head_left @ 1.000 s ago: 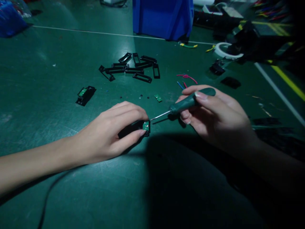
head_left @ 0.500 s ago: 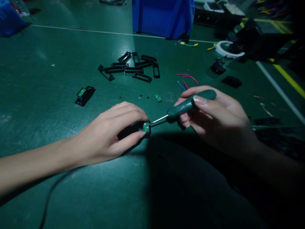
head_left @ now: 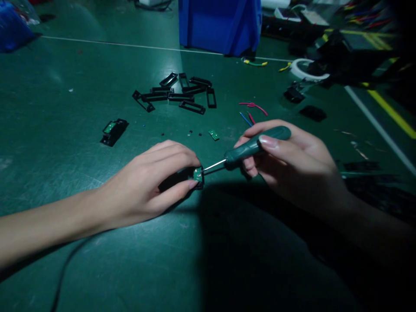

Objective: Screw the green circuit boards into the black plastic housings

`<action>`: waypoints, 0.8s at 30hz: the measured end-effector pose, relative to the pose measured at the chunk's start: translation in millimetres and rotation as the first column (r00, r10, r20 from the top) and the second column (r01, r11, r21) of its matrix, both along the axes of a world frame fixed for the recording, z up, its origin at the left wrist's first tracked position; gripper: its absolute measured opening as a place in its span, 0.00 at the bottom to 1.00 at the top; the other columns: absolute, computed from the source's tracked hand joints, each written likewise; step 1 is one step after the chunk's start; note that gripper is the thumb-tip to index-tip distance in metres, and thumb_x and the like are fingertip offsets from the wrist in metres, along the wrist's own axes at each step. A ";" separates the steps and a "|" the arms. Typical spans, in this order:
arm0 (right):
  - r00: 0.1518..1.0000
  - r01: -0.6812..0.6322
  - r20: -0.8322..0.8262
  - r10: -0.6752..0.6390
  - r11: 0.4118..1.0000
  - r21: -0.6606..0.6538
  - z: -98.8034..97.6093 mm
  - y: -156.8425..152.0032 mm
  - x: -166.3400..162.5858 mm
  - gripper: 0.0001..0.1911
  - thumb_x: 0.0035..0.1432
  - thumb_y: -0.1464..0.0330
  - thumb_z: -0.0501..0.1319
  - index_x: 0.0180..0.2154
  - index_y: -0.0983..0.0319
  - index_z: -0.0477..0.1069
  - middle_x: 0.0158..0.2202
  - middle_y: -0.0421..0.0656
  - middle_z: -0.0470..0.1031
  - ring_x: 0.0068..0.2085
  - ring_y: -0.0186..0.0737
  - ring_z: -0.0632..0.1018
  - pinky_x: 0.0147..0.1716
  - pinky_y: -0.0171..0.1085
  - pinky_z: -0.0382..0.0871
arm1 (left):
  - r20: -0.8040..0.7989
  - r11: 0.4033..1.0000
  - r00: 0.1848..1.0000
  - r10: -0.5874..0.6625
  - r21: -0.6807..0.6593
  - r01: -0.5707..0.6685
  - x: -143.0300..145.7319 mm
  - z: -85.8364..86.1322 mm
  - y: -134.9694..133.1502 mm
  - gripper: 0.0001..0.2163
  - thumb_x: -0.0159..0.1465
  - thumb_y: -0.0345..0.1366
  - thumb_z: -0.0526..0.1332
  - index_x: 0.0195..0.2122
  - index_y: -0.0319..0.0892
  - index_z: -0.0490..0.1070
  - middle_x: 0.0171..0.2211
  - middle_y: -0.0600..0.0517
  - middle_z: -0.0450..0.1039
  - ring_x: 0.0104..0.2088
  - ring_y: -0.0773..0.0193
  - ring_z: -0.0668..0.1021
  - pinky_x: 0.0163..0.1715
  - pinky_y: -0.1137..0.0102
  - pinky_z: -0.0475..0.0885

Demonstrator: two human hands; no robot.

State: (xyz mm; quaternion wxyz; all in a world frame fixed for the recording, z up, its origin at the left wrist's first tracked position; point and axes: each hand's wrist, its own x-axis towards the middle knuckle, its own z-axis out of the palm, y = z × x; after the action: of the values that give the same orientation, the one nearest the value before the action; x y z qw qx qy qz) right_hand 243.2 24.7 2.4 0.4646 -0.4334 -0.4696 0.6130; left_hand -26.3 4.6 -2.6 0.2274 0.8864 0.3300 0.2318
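Note:
My left hand lies on the green tabletop, thumb and fingers closed around a small black housing. A green circuit board sits in that housing, and much of the part is hidden under my palm. In my right hand is a screwdriver with a dark green handle, held at a slant. Its thin metal shaft reaches left, and the tip is at the edge of the board; whether it touches cannot be made out. A loose green board lies just beyond my hands.
Several black frames lie in a heap behind my hands. Another black housing with a board rests at left. A blue bin stands at the back. Red wires, a white tape roll and dark parts are at right.
The whole view has shifted slightly. Both hands keep their grips, and the screwdriver tip stays at the board's edge.

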 end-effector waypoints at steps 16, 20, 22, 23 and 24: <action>1.000 0.010 -0.018 -0.010 1.000 -0.011 -1.7 0.9 -0.2 0.05 0.59 0.70 0.70 0.38 0.61 0.78 0.31 0.44 0.79 0.26 0.34 0.78 0.23 0.32 0.73 | 0.033 1.000 0.999 -0.020 -0.003 0.020 -0.2 -0.1 -0.7 0.13 0.72 0.34 0.64 0.55 0.35 0.75 0.52 0.44 0.78 0.56 0.60 0.77 0.59 0.68 0.71; 1.000 -0.010 -0.018 0.010 1.000 -0.007 -1.4 0.6 0.9 0.04 0.60 0.70 0.69 0.39 0.62 0.78 0.30 0.44 0.79 0.26 0.34 0.78 0.24 0.32 0.74 | 0.021 1.000 1.000 -0.011 -0.001 0.011 0.3 0.5 -0.2 0.12 0.71 0.33 0.64 0.54 0.35 0.75 0.53 0.44 0.78 0.56 0.61 0.77 0.59 0.69 0.71; 1.000 -0.007 -0.008 0.007 1.000 0.007 -0.6 0.4 1.0 0.04 0.61 0.70 0.69 0.39 0.62 0.78 0.29 0.43 0.78 0.26 0.35 0.78 0.23 0.32 0.74 | 0.014 1.000 1.000 -0.011 0.005 0.010 0.4 0.4 0.1 0.12 0.72 0.34 0.64 0.54 0.35 0.75 0.53 0.44 0.78 0.56 0.60 0.77 0.58 0.68 0.71; 1.000 -0.005 -0.005 0.005 1.000 0.009 -0.2 0.2 0.7 0.04 0.61 0.69 0.69 0.39 0.62 0.78 0.29 0.43 0.78 0.26 0.35 0.78 0.23 0.32 0.74 | 0.013 1.000 1.000 -0.011 0.005 0.011 0.5 0.4 0.1 0.12 0.72 0.34 0.64 0.54 0.36 0.74 0.53 0.44 0.78 0.56 0.60 0.77 0.58 0.68 0.71; 1.000 -0.001 -0.005 0.001 1.000 0.008 0.2 0.0 0.3 0.04 0.61 0.69 0.69 0.38 0.62 0.78 0.29 0.43 0.78 0.26 0.35 0.78 0.23 0.32 0.74 | 0.013 1.000 1.000 -0.011 0.003 0.011 0.5 0.2 0.0 0.12 0.72 0.34 0.63 0.55 0.37 0.74 0.53 0.44 0.78 0.56 0.60 0.77 0.58 0.67 0.72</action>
State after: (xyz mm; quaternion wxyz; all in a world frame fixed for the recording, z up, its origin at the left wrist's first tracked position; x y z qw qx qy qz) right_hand 243.5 24.6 2.6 0.4671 -0.4299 -0.4711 0.6124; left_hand -25.8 4.6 -2.3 0.2296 0.8869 0.3233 0.2368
